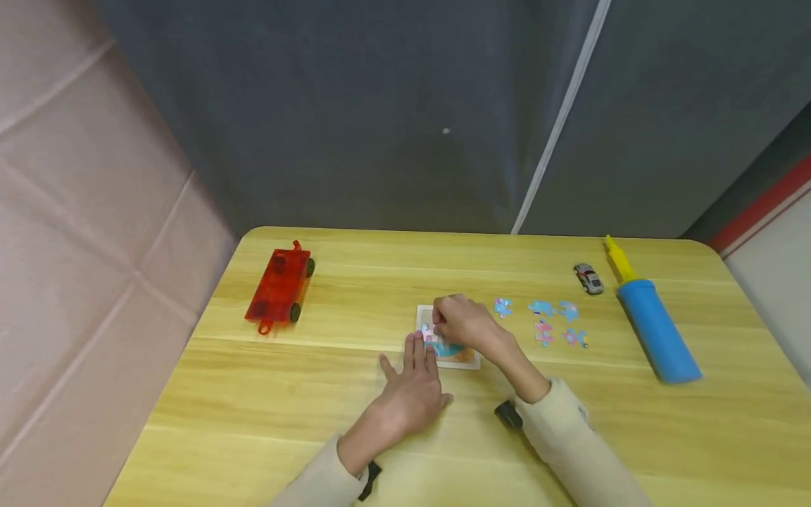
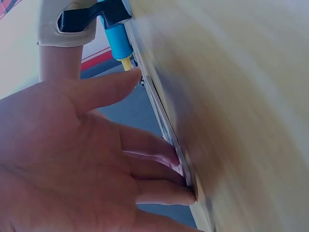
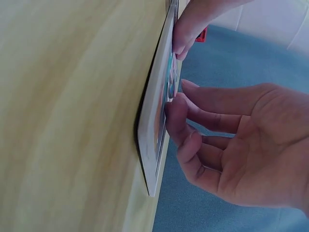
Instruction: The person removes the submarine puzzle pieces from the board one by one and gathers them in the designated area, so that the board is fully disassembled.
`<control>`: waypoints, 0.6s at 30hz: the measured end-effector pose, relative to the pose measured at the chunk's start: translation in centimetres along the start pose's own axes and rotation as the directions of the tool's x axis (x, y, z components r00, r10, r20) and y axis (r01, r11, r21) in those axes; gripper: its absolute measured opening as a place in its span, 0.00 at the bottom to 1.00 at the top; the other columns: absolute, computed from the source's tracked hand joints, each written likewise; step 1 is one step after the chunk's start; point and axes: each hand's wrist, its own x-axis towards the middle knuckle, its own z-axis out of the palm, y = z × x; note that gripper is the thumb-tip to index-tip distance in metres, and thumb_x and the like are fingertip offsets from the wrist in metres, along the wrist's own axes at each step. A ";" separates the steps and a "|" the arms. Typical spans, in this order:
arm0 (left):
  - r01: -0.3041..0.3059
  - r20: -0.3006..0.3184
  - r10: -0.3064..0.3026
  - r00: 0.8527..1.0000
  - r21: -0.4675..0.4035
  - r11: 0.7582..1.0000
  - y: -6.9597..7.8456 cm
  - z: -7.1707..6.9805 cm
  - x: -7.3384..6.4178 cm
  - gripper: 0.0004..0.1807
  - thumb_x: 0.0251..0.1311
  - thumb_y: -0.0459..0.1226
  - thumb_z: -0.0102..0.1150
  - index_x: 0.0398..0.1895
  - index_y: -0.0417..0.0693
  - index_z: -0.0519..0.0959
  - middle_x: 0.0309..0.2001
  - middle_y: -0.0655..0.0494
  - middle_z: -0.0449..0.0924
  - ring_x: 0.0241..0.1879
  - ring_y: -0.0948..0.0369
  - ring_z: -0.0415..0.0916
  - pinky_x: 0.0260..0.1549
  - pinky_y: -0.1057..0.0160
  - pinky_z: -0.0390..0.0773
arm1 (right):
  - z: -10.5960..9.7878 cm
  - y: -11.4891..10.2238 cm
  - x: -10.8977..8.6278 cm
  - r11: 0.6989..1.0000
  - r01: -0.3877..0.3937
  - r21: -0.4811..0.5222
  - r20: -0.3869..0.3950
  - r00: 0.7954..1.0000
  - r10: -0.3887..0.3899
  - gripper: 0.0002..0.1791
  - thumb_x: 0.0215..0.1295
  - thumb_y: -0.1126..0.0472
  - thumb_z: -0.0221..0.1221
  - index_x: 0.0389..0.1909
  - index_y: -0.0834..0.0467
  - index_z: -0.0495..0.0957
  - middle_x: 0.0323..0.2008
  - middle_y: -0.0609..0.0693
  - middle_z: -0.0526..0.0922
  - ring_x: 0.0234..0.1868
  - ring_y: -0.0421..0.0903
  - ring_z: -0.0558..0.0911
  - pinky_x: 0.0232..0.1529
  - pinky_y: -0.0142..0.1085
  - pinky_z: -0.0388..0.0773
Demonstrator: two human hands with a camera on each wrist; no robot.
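Note:
A small jigsaw puzzle board point(image 1: 467, 365) with a pale rim lies flat on the table. My left hand point(image 1: 410, 400) stretches its fingers onto the board's near left part, some fingertips touching its edge in the left wrist view. Over the board's upper right part, my right hand point(image 1: 467, 324) bends its fingers down. In the right wrist view its thumb and index finger pinch at a small puzzle piece point(image 3: 172, 87) at the board's surface; the fingers partly hide it. Several loose puzzle pieces point(image 1: 543, 308), blue and pink, lie to the right of the board.
On the left of the wooden table point(image 1: 272, 401) stands a red see-through toy cart point(image 1: 277, 285) with black wheels. At the right are a small grey toy car point(image 1: 589, 279) and a blue pump point(image 1: 659, 331) with a yellow nozzle. A dark curtain point(image 1: 355, 127) hangs behind.

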 end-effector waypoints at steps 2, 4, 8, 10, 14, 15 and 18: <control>-0.003 0.009 0.003 1.000 0.015 1.000 0.1 -0.5 -0.2 0.45 0.82 0.54 0.56 0.84 0.28 0.58 0.87 0.26 0.44 0.88 0.36 0.42 0.70 0.16 0.61 | 0.0 0.0 0.0 1.000 -0.002 0.002 -0.013 1.000 0.002 0.05 0.76 0.68 0.66 0.37 0.60 0.83 0.32 0.49 0.83 0.31 0.43 0.77 0.30 0.32 0.73; -0.005 0.012 0.004 1.000 0.027 1.000 0.2 -0.7 -0.3 0.45 0.82 0.54 0.57 0.84 0.28 0.58 0.86 0.26 0.45 0.88 0.35 0.42 0.70 0.17 0.61 | 0.0 0.0 0.1 1.000 -0.002 0.014 -0.023 1.000 0.003 0.05 0.75 0.69 0.66 0.37 0.60 0.82 0.31 0.49 0.82 0.30 0.43 0.76 0.30 0.32 0.72; 0.003 0.016 -0.004 1.000 0.047 0.999 0.2 -0.6 -0.1 0.46 0.82 0.55 0.57 0.84 0.28 0.59 0.86 0.25 0.45 0.88 0.34 0.42 0.72 0.17 0.60 | 0.1 0.2 0.2 0.999 0.012 0.039 -0.027 1.000 -0.011 0.04 0.73 0.71 0.65 0.38 0.61 0.83 0.29 0.49 0.81 0.28 0.42 0.76 0.28 0.31 0.71; 0.001 0.012 -0.002 1.000 0.047 0.999 0.1 -0.3 0.2 0.46 0.82 0.56 0.55 0.84 0.27 0.58 0.86 0.24 0.45 0.88 0.34 0.42 0.72 0.17 0.59 | 0.1 0.2 0.2 0.999 0.017 0.048 -0.028 0.999 -0.016 0.03 0.73 0.72 0.65 0.38 0.62 0.84 0.28 0.49 0.81 0.27 0.42 0.76 0.28 0.30 0.71; -0.014 -0.012 0.014 1.000 0.065 0.998 -0.2 0.9 0.8 0.46 0.83 0.56 0.54 0.84 0.27 0.59 0.85 0.24 0.45 0.87 0.33 0.43 0.71 0.17 0.60 | 0.2 0.3 0.3 0.999 0.022 0.044 -0.055 0.998 -0.020 0.05 0.72 0.72 0.66 0.36 0.61 0.85 0.27 0.48 0.81 0.27 0.42 0.75 0.27 0.30 0.70; -0.017 -0.015 0.018 1.000 0.059 0.998 -0.3 1.2 0.9 0.46 0.83 0.56 0.55 0.84 0.26 0.59 0.85 0.23 0.45 0.87 0.33 0.42 0.71 0.16 0.59 | 0.2 0.4 0.3 0.999 0.023 0.041 -0.063 0.998 -0.020 0.06 0.72 0.72 0.66 0.35 0.60 0.85 0.27 0.48 0.81 0.27 0.43 0.75 0.27 0.31 0.70; -0.016 -0.018 0.017 1.000 0.054 0.998 -0.5 1.7 1.2 0.46 0.82 0.55 0.56 0.84 0.26 0.59 0.85 0.23 0.45 0.87 0.33 0.43 0.71 0.16 0.58 | 0.2 0.4 0.3 0.999 0.022 0.042 -0.077 0.997 -0.019 0.07 0.72 0.73 0.65 0.34 0.59 0.84 0.28 0.48 0.82 0.28 0.43 0.75 0.27 0.32 0.70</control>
